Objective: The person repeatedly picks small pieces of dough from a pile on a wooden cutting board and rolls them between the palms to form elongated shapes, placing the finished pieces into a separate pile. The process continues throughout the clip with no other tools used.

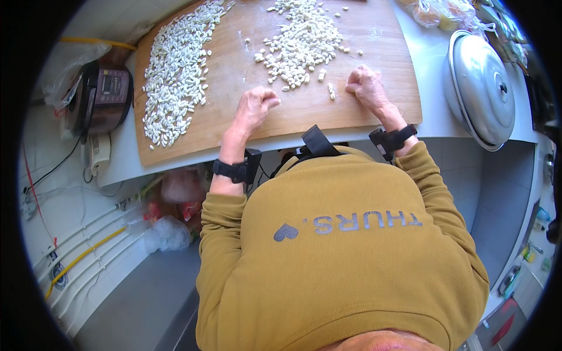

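Observation:
On a wooden board (pixel 237 70) lie small white dough pieces in two groups. A wide spread of slim, shaped pieces (pixel 175 74) covers its left side, and a heap of chunkier pieces (pixel 303 48) lies near the middle. My left hand (pixel 257 105) is over the board's near part, between the two groups, its fingers curled. My right hand (pixel 366 87) rests at the near right with bent fingers, just right of a few loose dough pieces (pixel 331 91). Whether either hand holds a small piece is hidden by the fingers. Both wrists wear black straps with devices.
A large lidded metal pot (pixel 485 90) stands on the white counter at right, with plastic bags of food (pixel 443 15) behind it. A dark electric cooker (pixel 103 96) is left of the board. Plastic bags (pixel 169 232) and pipes (pixel 88 250) are below the counter at left.

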A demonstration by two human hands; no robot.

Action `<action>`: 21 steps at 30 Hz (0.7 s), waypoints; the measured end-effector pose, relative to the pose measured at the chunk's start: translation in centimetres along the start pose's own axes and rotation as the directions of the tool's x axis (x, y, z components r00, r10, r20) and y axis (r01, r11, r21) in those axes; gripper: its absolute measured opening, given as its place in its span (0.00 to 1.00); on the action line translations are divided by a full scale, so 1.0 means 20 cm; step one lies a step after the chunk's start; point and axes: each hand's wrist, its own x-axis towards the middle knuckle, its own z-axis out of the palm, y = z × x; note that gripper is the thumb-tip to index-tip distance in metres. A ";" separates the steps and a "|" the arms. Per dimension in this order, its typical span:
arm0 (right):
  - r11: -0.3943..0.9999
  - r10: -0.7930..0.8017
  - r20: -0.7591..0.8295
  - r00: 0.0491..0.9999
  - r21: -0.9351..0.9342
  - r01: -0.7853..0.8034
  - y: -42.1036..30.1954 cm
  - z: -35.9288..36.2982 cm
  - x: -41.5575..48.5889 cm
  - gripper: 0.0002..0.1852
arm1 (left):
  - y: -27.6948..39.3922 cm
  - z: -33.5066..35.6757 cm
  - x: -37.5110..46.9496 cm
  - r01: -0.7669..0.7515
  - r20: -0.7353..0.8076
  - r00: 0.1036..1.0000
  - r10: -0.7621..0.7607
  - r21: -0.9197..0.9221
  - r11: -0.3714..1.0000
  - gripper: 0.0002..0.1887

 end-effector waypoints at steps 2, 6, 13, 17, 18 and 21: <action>0.989 0.132 -0.001 0.991 0.063 -0.131 0.04 0.03 0.01 0.06 | -0.04 0.04 -0.07 0.054 -0.008 0.999 -0.054 0.046 0.997 0.07; 0.999 -0.040 -0.176 0.984 -0.019 0.037 0.06 0.09 0.03 0.04 | -0.05 0.11 -0.07 0.213 -0.147 0.970 -0.193 0.138 0.967 0.08; 0.978 -0.150 -0.054 0.987 0.136 0.156 0.03 0.09 0.05 0.06 | -0.02 0.15 -0.03 0.133 -0.235 0.963 -0.133 -0.018 0.991 0.05; 0.967 -0.209 -0.046 0.977 0.142 0.213 -0.02 0.09 0.05 0.12 | 0.00 0.22 0.00 0.047 -0.258 0.962 -0.086 -0.154 0.987 0.05; 0.958 -0.256 -0.060 0.965 0.115 0.261 -0.04 0.10 0.06 0.11 | 0.00 0.23 0.02 0.004 -0.382 0.924 -0.006 -0.006 1.000 0.05; 0.952 -0.300 -0.047 0.953 0.053 0.302 -0.08 0.15 0.09 0.09 | -0.01 0.27 0.03 -0.018 -0.442 0.889 0.119 0.225 0.974 0.05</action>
